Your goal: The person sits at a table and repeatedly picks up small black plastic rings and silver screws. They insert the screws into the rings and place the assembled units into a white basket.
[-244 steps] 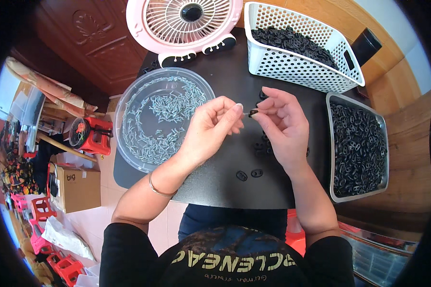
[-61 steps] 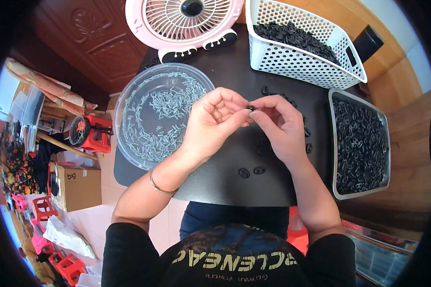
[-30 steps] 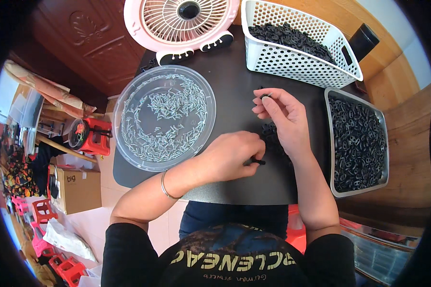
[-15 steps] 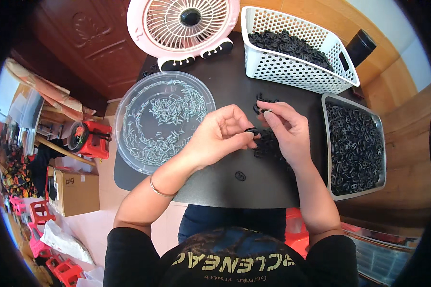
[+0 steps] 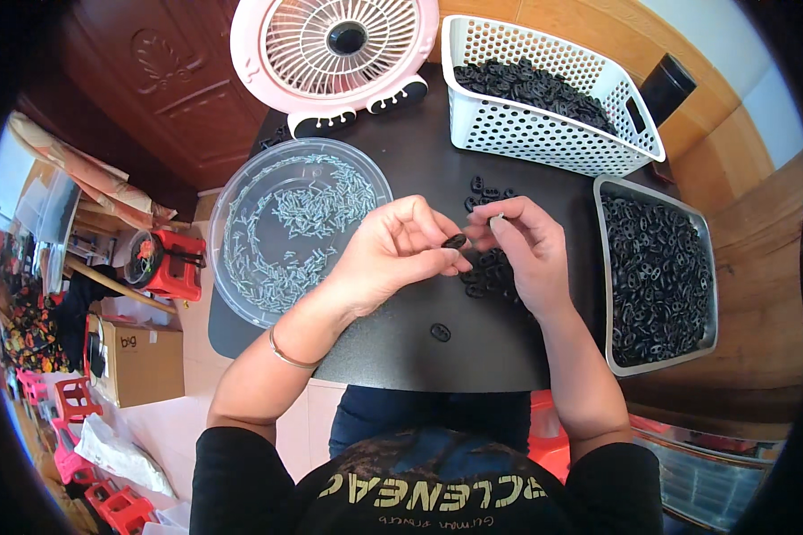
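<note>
Between the thumb and fingers of my left hand (image 5: 400,245) is a small black oval part with holes (image 5: 454,242). My right hand (image 5: 528,250) is pinched close beside it, its fingers slightly blurred. A tiny pale sliver shows at the right thumb tip, and I cannot tell if it is a metal pin or the nail. Under and behind my hands lies a loose pile of similar black parts (image 5: 485,283). One more black oval part (image 5: 440,333) lies alone nearer to me. Left of my left hand, a round clear tub (image 5: 226,294) holds many small silver pins or screws (image 5: 317,209).
The dark table (image 5: 393,357) has a rounded front edge. A pink fan (image 5: 348,40) stands at the back left. A white perforated basket (image 5: 544,143) of black parts is at the back right, and a metal tray (image 5: 608,267) full of them stands at the right.
My left hand has drawn slightly left and turned the black part so its face shows. The right fingers have shifted slightly left and down. The whole view has shifted slightly.
</note>
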`<action>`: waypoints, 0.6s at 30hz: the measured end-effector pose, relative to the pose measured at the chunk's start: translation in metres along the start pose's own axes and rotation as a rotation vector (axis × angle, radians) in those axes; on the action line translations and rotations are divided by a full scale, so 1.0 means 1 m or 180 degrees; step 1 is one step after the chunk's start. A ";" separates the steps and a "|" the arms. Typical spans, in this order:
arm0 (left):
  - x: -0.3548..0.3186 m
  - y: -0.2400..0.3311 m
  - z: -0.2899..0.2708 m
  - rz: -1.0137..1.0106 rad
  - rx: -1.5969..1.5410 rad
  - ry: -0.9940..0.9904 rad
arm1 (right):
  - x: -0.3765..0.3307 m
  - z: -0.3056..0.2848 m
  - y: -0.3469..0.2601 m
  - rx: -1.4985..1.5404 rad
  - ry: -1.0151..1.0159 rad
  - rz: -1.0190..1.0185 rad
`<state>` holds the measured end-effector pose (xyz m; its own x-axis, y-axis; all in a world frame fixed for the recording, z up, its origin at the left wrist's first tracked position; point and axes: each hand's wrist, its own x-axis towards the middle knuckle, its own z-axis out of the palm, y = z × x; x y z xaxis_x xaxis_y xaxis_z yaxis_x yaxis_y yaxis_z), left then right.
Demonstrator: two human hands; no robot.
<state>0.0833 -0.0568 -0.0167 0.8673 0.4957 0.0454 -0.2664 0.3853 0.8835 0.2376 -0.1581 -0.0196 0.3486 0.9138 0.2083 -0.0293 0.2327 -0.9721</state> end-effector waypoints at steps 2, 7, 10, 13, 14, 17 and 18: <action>0.000 -0.003 0.000 0.0177 0.0288 0.0118 | -0.001 -0.004 -0.002 0.0275 -0.0276 0.0188; 0.001 -0.007 0.001 0.0222 0.0542 -0.0076 | -0.003 -0.003 -0.001 0.0547 -0.0687 0.0391; 0.002 -0.006 0.000 0.0220 0.0759 -0.0011 | -0.001 -0.005 0.000 0.0542 -0.0570 0.0381; 0.001 0.000 0.003 -0.0109 0.0510 0.0175 | -0.002 -0.004 0.001 0.0333 -0.0532 0.0323; 0.002 -0.002 0.002 -0.0098 0.0470 0.0163 | -0.002 -0.003 0.002 0.0247 -0.0534 0.0301; 0.004 -0.004 -0.001 -0.0020 0.0340 0.0077 | -0.003 -0.001 0.002 0.0151 -0.0612 0.0188; 0.004 -0.003 0.000 0.0029 0.0284 0.0016 | -0.003 0.001 0.001 0.0134 -0.0632 0.0174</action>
<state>0.0873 -0.0558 -0.0189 0.8628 0.5029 0.0514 -0.2356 0.3101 0.9211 0.2358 -0.1605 -0.0217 0.1539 0.9722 0.1766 -0.0837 0.1909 -0.9780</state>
